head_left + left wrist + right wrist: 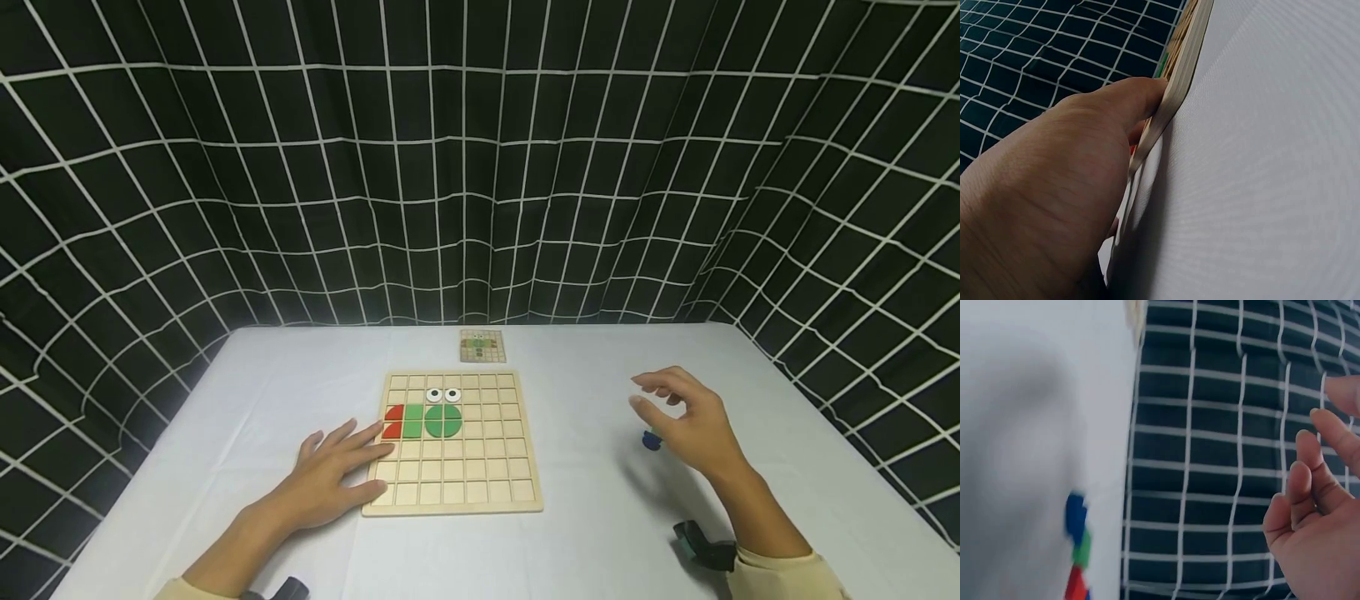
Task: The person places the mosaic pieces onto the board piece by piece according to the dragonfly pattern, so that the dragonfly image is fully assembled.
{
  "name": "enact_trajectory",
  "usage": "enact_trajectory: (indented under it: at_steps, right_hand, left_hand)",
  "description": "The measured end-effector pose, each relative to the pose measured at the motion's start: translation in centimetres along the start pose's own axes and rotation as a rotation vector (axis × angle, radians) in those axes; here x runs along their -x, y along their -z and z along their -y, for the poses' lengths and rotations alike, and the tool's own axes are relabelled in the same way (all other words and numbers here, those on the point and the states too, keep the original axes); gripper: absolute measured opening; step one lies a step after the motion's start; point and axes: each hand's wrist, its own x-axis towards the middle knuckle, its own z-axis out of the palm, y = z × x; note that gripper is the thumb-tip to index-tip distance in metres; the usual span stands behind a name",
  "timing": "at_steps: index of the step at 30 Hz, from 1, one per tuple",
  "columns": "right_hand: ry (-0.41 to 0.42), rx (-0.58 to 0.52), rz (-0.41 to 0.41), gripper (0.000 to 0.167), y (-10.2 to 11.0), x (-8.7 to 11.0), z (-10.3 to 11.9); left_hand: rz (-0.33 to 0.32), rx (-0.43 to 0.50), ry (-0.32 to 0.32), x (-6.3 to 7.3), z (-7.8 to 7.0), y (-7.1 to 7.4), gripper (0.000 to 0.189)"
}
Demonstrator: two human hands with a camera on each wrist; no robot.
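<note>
A square wooden grid board (452, 509) lies flat on the white table. My left hand (324, 483) rests on its left edge with fingers spread, the thumb near the front corner. In the board's cells sit red quarter-round pieces (392, 430), light green squares (412, 421), dark green quarter-rounds (443, 421) forming a circle, and two white eye pieces (434, 396). Off to the board's right, my right hand (692, 423) hovers above the table, fingers loosely bent and nothing visible between them. Below it lie a blue piece (1075, 517), a green piece (1082, 550) and a red piece (1075, 584), blurred.
Behind the board lies a small picture card (483, 346) showing a similar grid figure. A black curtain (480, 183) with white grid lines surrounds the back and sides of the table (585, 533). Each wrist wears a dark camera mount (705, 546).
</note>
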Motion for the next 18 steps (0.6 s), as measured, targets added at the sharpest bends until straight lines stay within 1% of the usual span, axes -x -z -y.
enact_trajectory:
  at_steps: [3, 7, 11, 18]
  right_hand:
    - [-0.058, -0.019, -0.004, 0.023, 0.5, 0.6, -2.1]
    - [-0.135, 0.005, 0.010, 0.021, 1.2, 1.2, -3.5]
    - [-0.210, 0.072, 0.056, 0.022, 1.6, 1.7, -4.2]
    - [-0.286, 0.138, 0.129, 0.026, 2.0, 2.6, -6.7]
  left_hand:
    - [-0.005, 0.002, -0.003, 0.0, 0.0, -0.1, 0.052]
    - [-0.007, 0.000, -0.004, 0.0, 0.0, 0.0, 0.052]
    - [0.002, -0.004, 0.003, 0.0, 0.0, 0.0, 0.053]
    - [-0.003, 0.003, 0.001, 0.0, 0.0, -0.1, 0.052]
